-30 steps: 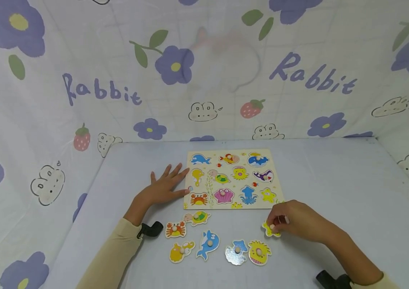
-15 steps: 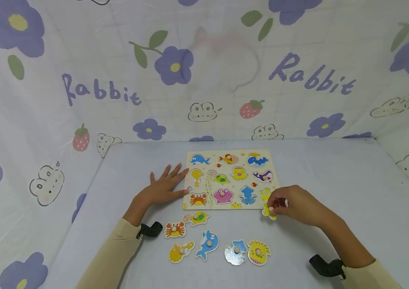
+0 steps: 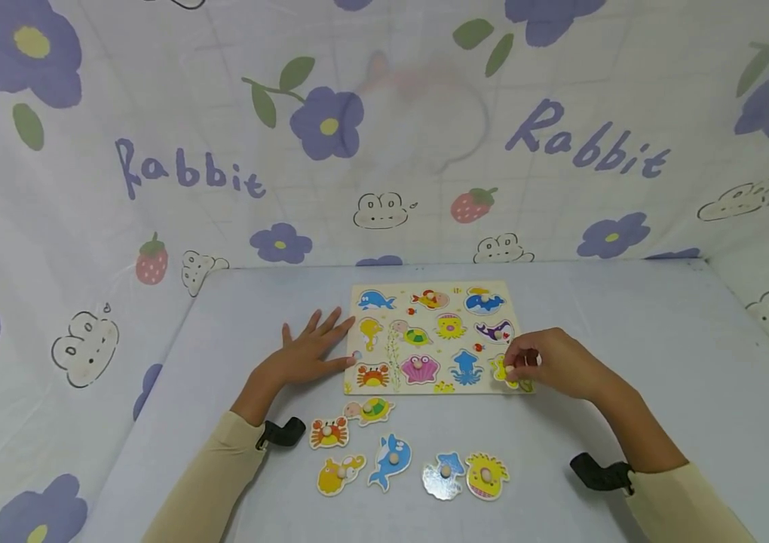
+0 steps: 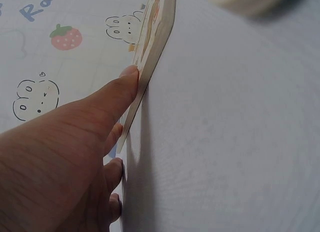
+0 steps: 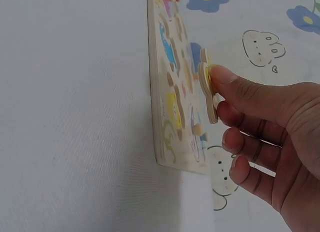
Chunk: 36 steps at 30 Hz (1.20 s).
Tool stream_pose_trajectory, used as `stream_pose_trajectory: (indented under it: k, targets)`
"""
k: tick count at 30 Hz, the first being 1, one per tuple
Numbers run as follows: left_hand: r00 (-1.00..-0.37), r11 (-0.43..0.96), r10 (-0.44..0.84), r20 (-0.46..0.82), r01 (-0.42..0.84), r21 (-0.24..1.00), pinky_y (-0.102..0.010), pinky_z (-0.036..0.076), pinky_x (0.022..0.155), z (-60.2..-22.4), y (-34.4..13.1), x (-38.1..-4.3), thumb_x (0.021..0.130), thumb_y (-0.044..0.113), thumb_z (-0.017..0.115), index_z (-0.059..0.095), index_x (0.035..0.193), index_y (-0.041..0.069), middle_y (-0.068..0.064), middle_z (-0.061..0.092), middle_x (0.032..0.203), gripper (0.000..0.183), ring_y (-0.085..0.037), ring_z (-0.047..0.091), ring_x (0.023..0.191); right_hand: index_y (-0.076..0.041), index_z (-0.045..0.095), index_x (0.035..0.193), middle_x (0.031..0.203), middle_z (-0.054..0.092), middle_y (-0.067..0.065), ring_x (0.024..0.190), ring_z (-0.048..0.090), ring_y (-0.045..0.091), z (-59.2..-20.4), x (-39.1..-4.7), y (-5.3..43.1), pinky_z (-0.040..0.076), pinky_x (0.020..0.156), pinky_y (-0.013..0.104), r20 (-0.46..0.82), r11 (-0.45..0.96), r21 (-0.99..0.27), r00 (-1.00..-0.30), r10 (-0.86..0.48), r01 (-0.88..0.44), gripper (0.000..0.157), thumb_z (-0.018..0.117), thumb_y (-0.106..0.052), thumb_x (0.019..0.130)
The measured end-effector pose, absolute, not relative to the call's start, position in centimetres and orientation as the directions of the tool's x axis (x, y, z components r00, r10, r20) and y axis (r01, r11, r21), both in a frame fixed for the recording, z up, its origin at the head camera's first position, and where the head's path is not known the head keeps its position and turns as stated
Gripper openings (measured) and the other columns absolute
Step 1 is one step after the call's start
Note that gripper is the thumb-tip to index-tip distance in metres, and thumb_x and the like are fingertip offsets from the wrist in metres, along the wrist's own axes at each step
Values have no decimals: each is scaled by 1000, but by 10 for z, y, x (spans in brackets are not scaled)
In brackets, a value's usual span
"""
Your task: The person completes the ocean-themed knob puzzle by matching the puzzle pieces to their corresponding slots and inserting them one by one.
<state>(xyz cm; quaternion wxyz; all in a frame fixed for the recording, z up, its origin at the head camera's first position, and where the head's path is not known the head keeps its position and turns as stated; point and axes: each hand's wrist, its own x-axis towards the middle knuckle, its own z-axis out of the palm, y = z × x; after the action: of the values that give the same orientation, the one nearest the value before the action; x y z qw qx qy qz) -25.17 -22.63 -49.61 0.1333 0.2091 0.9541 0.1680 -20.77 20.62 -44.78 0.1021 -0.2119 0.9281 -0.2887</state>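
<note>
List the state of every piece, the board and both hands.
Board: face up
Star piece: pinched, above board
Left hand: spread, touching board
Right hand: pinching star piece
Shell: seated
Red fish: seated
Blue whale: seated
Purple whale: seated
Crab: loose
Turtle: loose
Seahorse: loose
Dolphin: loose
Squid: loose
Octopus: loose

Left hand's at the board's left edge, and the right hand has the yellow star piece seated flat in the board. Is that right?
Not quite: the yellow star piece isn't seated. The right wrist view shows it raised off the board, pinched by the right hand. The left hand is indeed at the left edge.
</note>
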Motion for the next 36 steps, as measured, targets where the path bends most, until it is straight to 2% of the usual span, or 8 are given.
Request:
stream_pose_trajectory:
  k: [7, 20, 36]
  targets:
    - [-878, 854, 445, -177, 355, 380, -80, -9, 107, -497, -228, -252, 98, 61, 55, 21, 164, 28, -6, 6, 171, 81, -39, -4, 155, -16, 76, 90, 78, 63, -6, 78, 54, 17, -454, -220, 206, 48, 64, 24, -57, 736, -590, -892, -448, -331, 11, 83, -9, 85]
    - [-880, 867, 433, -193, 348, 357, -79, -8, 108, -500, -226, -253, 97, 64, 54, 18, 164, 32, -3, 5, 171, 82, -37, -4, 156, -18, 77, 91, 82, 66, -6, 79, 55, 18, -469, -226, 205, 50, 70, 31, -117, 779, -569, -912, -394, -263, 11, 83, -11, 85]
    - [-882, 863, 434, -185, 348, 367, -79, -8, 108, -498, -227, -253, 98, 61, 56, 20, 164, 29, -6, 6, 170, 82, -39, -3, 155, -17, 77, 90, 81, 67, -7, 77, 56, 17, -473, -227, 201, 51, 68, 28, -113, 773, -576, -910, -398, -267, 10, 84, -12, 85]
